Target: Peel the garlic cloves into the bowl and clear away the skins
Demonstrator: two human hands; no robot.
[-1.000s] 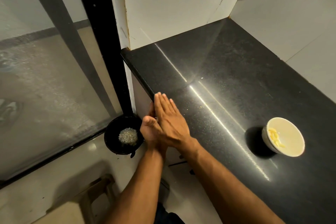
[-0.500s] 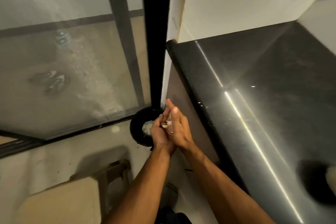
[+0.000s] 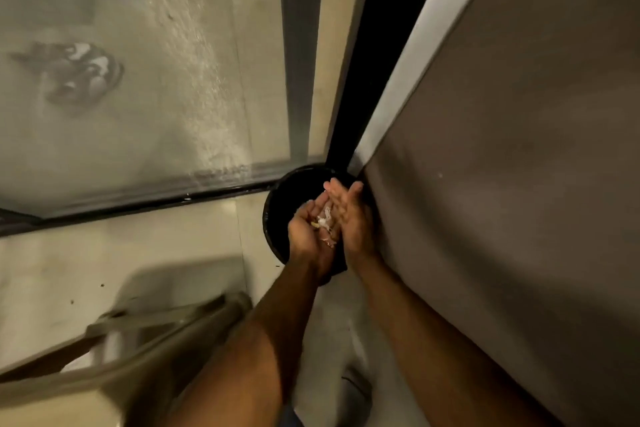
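Both my hands are held side by side, palms up, directly above a round black bin on the floor. My left hand is cupped, and a small heap of white garlic skins lies between its palm and my right hand. The right hand's fingers are straight and its edge presses against the left. The hands cover most of the bin's inside. The bowl with the peeled cloves is out of view.
The brown side of the counter cabinet stands close on the right of the bin. A glass door with a dark frame lies to the left, a pair of sandals behind it. A blurred wooden stool is at bottom left.
My hands left the counter edge with the swept-up skins and dropped down over the black bin. The view tilted down, so the countertop and bowl went out of sight.
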